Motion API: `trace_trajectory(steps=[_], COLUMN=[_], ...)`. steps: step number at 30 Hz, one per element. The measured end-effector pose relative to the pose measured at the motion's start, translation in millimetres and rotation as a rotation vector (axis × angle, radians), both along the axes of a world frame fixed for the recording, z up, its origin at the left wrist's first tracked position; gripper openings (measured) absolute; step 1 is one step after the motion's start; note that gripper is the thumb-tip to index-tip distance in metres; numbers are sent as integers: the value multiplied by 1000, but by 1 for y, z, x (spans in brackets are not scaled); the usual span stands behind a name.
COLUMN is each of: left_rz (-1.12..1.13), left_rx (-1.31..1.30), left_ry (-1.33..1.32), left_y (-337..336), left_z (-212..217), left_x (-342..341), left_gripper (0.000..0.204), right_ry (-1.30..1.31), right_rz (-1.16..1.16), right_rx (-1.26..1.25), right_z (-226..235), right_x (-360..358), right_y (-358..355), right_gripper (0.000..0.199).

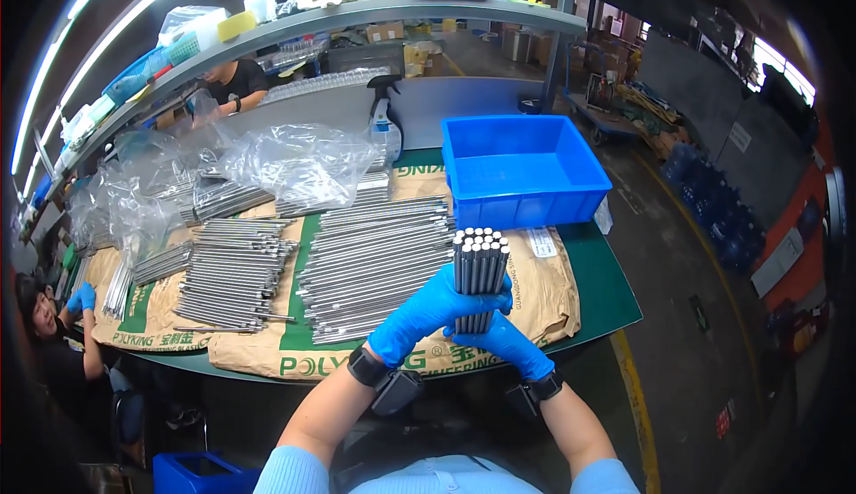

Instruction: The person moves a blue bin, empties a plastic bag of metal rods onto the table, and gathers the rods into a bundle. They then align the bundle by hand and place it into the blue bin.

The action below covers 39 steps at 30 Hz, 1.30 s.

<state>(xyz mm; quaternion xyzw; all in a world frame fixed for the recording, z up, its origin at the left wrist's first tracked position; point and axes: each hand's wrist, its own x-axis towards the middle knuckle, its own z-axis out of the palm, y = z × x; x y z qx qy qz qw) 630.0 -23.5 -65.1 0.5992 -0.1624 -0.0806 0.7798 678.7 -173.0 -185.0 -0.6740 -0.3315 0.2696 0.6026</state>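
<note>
A bundle of slim grey metal rods [479, 268] stands nearly upright in front of me, its round, bright ends level at the top. My left hand [428, 308], in a blue glove, wraps round the bundle's middle. Lower down, my right hand [506, 344], also gloved in blue, closes about the bottom part; some of its fingers are hidden. Left of my hands, a wide layer of similar rods [379, 267] lies on flattened brown paper sacks [539, 289]. Farther left is a second pile of rods [230, 271]. Behind the bundle sits a blue plastic bin [539, 207] with nothing visible inside.
Clear plastic bags [299, 164] cover more rods at the back left, beside a spray bottle [386, 124]. A shelf [383, 14] spans above the table. At the far left sits a co-worker with blue-gloved hands [82, 298]; another person [236, 84] is behind the partition.
</note>
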Motion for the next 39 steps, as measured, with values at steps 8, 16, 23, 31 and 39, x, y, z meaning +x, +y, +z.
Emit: trace_trajectory(steps=[8,16,23,31,39], left_rz=[53,280,318,414,415], left_rx=[117,70,-272,-648,-668], left_ry=[17,-4,48,522,683], left_y=[-3,-14,-2,11,24], left_z=[-53,-46,7,-66,-101], left_x=[1,0,-38,-69,-74], left_gripper=[28,27,22,19,29], right_ry=[-3,-162,-53,1017,1226], right_rz=[-59,-122,-140,321,276], right_rx=[-40,-47,-25,86,160], right_z=[1,17,80,34,-7], right_x=[-6,-7,-46,-92,-105], right_y=[-5,2,11,1,15], right_gripper=[50,46,50,33,28])
